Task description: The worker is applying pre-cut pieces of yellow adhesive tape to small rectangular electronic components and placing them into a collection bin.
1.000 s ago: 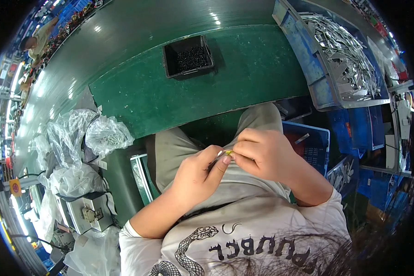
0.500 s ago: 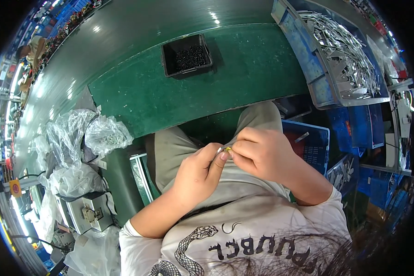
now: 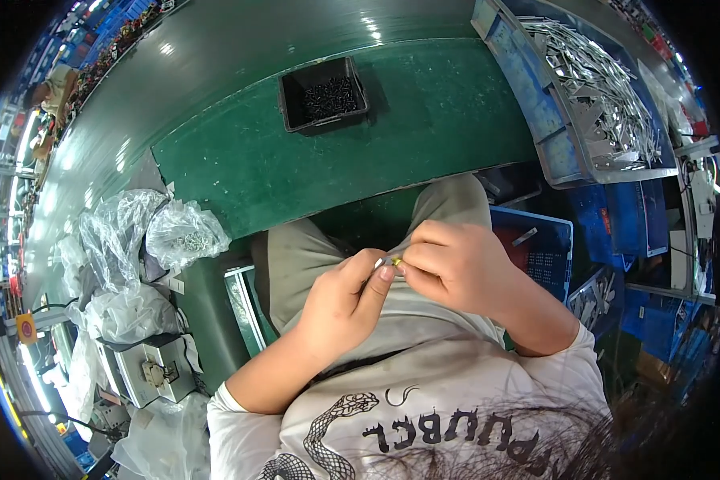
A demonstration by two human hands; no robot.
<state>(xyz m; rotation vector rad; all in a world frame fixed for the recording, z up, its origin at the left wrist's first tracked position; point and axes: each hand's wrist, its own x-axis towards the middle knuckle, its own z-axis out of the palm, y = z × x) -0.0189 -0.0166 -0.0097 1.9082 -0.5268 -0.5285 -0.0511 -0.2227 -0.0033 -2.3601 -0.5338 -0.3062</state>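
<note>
Above my lap, both hands meet fingertip to fingertip. My left hand [image 3: 344, 298] is closed, thumb and forefinger pinching a small silvery metal piece [image 3: 382, 262]. My right hand [image 3: 462, 262] is closed too, its thumb and forefinger pinched at a tiny yellow piece [image 3: 397, 262] touching the silvery one. Fingers cover most of both pieces, so their exact kind and whether they are joined cannot be made out. Beyond the hands, a black bin [image 3: 324, 94] holding many small black parts stands on the green table [image 3: 240, 172].
A blue crate [image 3: 548, 104] heaped with flat metal strips stands at the right. Below it sits another blue crate [image 3: 570, 240]. On the left lie clear plastic bags [image 3: 188, 232], one with small parts, near a grey metal box [image 3: 156, 372]. Far left, another person [image 3: 58, 88] works.
Both hands hold nearly the same pose over the lap. The yellow piece shows very slightly differently between the fingertips.
</note>
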